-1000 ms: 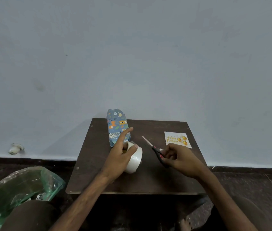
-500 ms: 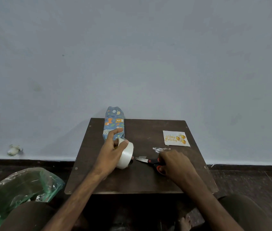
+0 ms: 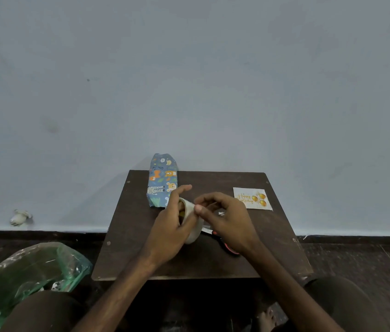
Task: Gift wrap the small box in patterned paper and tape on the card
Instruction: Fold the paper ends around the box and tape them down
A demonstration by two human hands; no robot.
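The left hand (image 3: 167,233) is gripping the tape roll (image 3: 192,232), the right hand (image 3: 229,224) pinching its tape end; the wrapped box (image 3: 161,182) is lying just beyond the roll, the card (image 3: 252,198) to its right. A skewed pull risks tape sticking to itself

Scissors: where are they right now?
Head view: the scissors lie on the table, right of centre, beside the tape roll and partly hidden under the right hand.
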